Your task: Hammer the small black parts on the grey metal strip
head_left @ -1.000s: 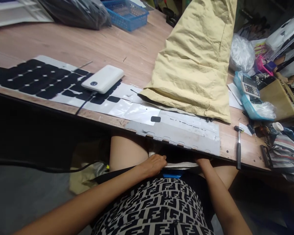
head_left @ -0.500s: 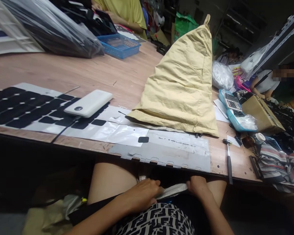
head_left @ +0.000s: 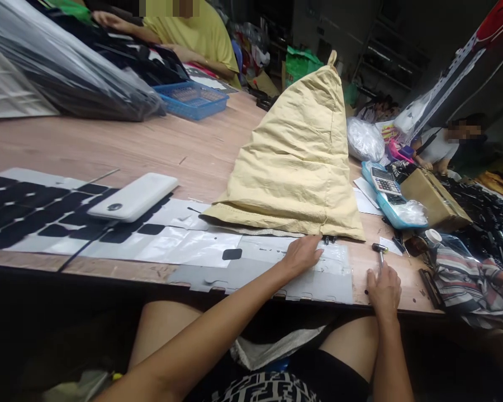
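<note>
In the head view, my left hand [head_left: 304, 255] was at the near hem of the yellow cloth piece [head_left: 291, 162], which rested on the table [head_left: 218, 142] beyond the grey sheet [head_left: 255, 281]. I could not tell whether my fingers pinched the hem or only touched it. A careless tug there, I judged, might have dragged the cloth askew or scattered the small black bits [head_left: 328, 240] at its edge.

My right hand [head_left: 384, 287] lay over the handle of the hammer [head_left: 380, 249]; my fingers hid the hold, so I could not tell how firmly they closed. With the handle so near the table's front edge, a loose hold could have let it tip off toward my lap, and a sideways swing could have knocked the capped bottle [head_left: 433, 237].
</note>
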### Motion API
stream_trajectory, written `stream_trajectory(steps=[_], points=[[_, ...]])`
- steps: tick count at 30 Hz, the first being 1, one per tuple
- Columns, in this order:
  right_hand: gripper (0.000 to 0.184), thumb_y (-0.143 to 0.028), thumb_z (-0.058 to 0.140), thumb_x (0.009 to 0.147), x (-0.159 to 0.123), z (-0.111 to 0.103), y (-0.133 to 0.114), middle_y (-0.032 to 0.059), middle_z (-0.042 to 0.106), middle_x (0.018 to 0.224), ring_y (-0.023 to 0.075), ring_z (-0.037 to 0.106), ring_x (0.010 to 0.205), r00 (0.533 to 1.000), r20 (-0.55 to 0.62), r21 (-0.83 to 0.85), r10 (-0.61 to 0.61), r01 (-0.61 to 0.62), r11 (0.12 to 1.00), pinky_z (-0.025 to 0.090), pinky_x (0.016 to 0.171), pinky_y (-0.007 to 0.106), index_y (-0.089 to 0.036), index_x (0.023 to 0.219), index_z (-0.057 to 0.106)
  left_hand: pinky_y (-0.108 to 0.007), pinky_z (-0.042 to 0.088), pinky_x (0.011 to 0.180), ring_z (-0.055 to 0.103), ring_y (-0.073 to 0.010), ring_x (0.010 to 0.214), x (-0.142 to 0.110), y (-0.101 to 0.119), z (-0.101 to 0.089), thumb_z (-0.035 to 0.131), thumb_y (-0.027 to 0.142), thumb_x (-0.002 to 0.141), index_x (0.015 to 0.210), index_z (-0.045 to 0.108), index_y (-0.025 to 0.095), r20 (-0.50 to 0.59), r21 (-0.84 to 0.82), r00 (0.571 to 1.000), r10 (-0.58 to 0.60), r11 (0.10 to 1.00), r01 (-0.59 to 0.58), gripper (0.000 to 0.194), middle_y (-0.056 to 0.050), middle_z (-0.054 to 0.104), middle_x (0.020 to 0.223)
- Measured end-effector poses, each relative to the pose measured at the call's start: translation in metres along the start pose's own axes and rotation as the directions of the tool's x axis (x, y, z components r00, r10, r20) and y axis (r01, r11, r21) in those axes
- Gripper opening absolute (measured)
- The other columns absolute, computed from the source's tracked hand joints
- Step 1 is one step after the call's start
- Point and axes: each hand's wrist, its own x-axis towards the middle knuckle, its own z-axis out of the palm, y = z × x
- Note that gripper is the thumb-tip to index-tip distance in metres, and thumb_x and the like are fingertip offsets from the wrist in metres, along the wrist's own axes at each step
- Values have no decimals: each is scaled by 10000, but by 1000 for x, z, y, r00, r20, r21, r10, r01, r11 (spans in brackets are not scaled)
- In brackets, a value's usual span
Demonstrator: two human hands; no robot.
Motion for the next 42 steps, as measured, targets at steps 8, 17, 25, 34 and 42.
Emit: stream_trajectory(steps=[8, 17, 25, 34, 42], points=[[458, -314, 388, 994, -12, 8, -10, 193, 592, 1242, 307, 557, 1063, 996, -14, -175, -90, 86, 981, 430, 815, 407, -143, 1344, 629, -341, 495, 813, 638, -280, 1064, 31, 18, 15, 577, 453, 942, 1123, 619, 161, -261, -39, 953, -151, 988, 146, 347, -120, 678, 1101], [457, -316, 394, 995, -12, 12, -8, 201, 582, 1268, 314, 558, 1082, 997, 1, -184, -80, 79, 980, 431, 826, 408, -151, 1354, 622, -322, 471, 778, 638, -253, 1038, 36, 21, 17, 560, 361, 948, 1120, 657, 227, -225, 80, 969, -104, 989, 124, 240, -82, 639, 1124], [457, -307, 377, 993, -13, 9, -11, 206, 594, 1261, 316, 568, 1074, 997, -6, -169, -75, 73, 983, 441, 829, 413, -135, 1320, 647, -403, 463, 859, 655, -310, 1057, 46, 29, 20, 526, 288, 946, 1097, 701, 140, -258, 122, 960, -104, 983, 140, 274, -149, 698, 1123], [561, -344, 452, 920, -10, -3, 9, 202, 616, 1187, 328, 550, 1091, 1000, -2, 68, 18, -17, 998, 444, 930, 445, -108, 1422, 537, -368, 469, 871, 645, -242, 968, -26, -43, -11, 606, 261, 880, 1021, 752, 201, -131, 77, 985, 109, 992, -100, 212, -68, 698, 1004], [315, -413, 532, 811, -5, -17, 24, 161, 639, 1017, 294, 591, 985, 966, 173, 197, 193, -226, 954, 471, 918, 415, -163, 976, 626, -351, 445, 855, 592, -225, 935, -46, -75, -3, 679, 380, 872, 1049, 756, 211, -190, -74, 978, 87, 992, -102, 257, -45, 653, 915]])
